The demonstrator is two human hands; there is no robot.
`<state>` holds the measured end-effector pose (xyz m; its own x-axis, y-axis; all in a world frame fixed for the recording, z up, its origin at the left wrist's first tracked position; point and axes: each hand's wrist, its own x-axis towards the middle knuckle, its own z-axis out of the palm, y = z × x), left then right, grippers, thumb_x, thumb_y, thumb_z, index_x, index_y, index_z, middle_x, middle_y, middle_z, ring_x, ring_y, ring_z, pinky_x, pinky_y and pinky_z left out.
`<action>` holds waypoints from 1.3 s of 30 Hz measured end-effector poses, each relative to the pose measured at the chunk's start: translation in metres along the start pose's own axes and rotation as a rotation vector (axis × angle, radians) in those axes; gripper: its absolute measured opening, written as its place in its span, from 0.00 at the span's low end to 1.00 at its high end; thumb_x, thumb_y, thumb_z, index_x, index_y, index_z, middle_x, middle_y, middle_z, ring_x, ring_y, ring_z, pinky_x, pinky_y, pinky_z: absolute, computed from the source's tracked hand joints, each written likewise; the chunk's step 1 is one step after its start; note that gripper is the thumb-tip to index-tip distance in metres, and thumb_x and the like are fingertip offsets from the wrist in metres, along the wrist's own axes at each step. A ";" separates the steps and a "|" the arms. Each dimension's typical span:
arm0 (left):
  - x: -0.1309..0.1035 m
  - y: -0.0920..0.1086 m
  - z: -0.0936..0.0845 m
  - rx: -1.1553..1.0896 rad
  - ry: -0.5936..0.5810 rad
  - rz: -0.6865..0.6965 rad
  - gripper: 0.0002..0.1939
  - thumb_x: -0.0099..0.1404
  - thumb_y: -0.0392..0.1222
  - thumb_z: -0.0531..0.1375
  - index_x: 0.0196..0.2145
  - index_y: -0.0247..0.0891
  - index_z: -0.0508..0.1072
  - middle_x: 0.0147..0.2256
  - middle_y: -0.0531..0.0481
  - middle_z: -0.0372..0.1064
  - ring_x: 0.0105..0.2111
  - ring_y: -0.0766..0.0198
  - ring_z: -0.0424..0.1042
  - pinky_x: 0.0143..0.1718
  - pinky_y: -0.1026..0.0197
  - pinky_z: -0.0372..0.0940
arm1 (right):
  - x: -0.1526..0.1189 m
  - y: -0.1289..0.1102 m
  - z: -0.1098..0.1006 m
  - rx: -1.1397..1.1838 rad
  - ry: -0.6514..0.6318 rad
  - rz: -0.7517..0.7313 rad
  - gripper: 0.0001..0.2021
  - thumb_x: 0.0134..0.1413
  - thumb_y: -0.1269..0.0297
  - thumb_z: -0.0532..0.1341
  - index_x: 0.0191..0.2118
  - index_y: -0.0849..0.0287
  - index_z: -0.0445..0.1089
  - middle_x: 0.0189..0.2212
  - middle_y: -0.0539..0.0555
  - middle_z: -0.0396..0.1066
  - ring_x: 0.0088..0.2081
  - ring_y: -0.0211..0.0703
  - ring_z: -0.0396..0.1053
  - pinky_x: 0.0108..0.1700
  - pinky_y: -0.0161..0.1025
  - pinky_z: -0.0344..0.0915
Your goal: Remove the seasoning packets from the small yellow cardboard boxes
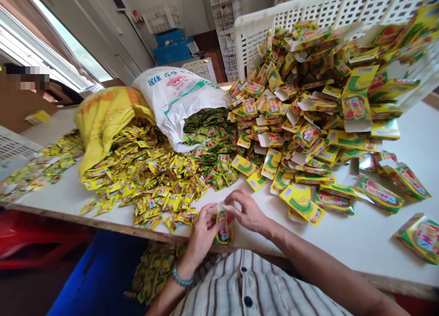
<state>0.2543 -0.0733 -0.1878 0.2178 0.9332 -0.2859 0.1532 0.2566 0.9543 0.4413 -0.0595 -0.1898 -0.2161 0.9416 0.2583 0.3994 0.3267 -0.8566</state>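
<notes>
Near the table's front edge, my left hand [205, 229] is closed around a small green and yellow candy box [224, 233], held upright in front of my shirt. The fingers of my right hand [247, 211] pinch the white flap at the top of that same box. What lies inside the box cannot be seen. Just beyond my left hand spreads a heap of yellow wrapped candies [164, 188], with green wrapped candies [219, 142] beside it. To the right of my right hand lies a large pile of similar candy boxes [308, 137], many with flaps up.
A white perforated crate [254, 37] lies tipped behind the boxes. A white sack [181, 96] and a yellow sack [103, 119] spill candies onto the white table [346, 243]. Below stand a blue bin [99, 270] and a red stool [30, 238]. Another person [61, 89] is at the far left.
</notes>
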 end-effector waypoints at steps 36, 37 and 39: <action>-0.005 0.002 0.001 0.049 -0.009 0.016 0.30 0.53 0.46 0.66 0.52 0.38 0.63 0.37 0.45 0.78 0.39 0.55 0.77 0.44 0.54 0.71 | 0.005 0.004 -0.018 0.272 -0.233 0.197 0.14 0.54 0.55 0.62 0.31 0.61 0.78 0.28 0.55 0.77 0.29 0.40 0.70 0.33 0.34 0.64; -0.005 0.002 0.000 0.060 -0.004 0.025 0.29 0.53 0.46 0.66 0.51 0.38 0.64 0.37 0.45 0.78 0.39 0.55 0.77 0.44 0.53 0.71 | 0.005 0.002 -0.021 0.264 -0.275 0.156 0.16 0.56 0.54 0.60 0.31 0.60 0.79 0.29 0.55 0.77 0.31 0.41 0.70 0.36 0.35 0.65; -0.005 0.000 -0.002 0.074 0.007 0.038 0.28 0.54 0.45 0.65 0.51 0.39 0.64 0.37 0.45 0.78 0.39 0.55 0.77 0.44 0.53 0.71 | 0.004 0.000 -0.023 0.245 -0.337 0.075 0.16 0.58 0.53 0.59 0.32 0.59 0.79 0.32 0.55 0.78 0.36 0.43 0.71 0.41 0.37 0.65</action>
<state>0.2516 -0.0772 -0.1862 0.2180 0.9437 -0.2487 0.2164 0.2018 0.9552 0.4610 -0.0539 -0.1781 -0.4901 0.8692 0.0652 0.2105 0.1906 -0.9588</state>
